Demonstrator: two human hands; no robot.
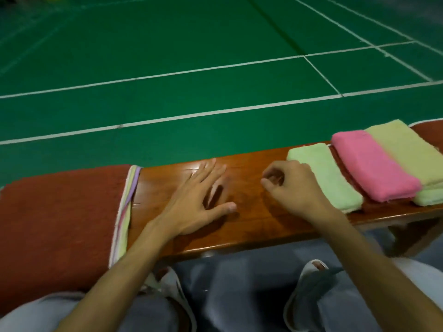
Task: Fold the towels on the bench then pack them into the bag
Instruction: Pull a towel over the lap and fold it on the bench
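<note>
Left hand [201, 200]: flat on the bare wood at the middle of the desk, fingers spread wide, palm down, holding nothing.
Right hand [291, 185]: just right of the left one, fingers curled loosely inward above the wood, nothing visibly gripped; knuckles just beside the near-left edge of the pale green towel.
Desk [239, 226]: glossy brown wood, running left to right across the view.
Red towel [60, 224]: spread flat over the left end of the desk, hanging over the near edge; striped pastel border along its right side.
Pale green towel [328, 178]: folded into a long strip, lying on the right part of the desk.
Second red towel [383, 204]: mostly hidden under the pink and yellow-green ones, showing at their edges and at the far right corner.
Pink towel [369, 164]: folded, lying just right of the pale green one.
Yellow-green towel [407, 154]: folded, at the right end, touching the pink one.
Court floor [191, 56]: green with white lines, beyond the far edge.
</note>
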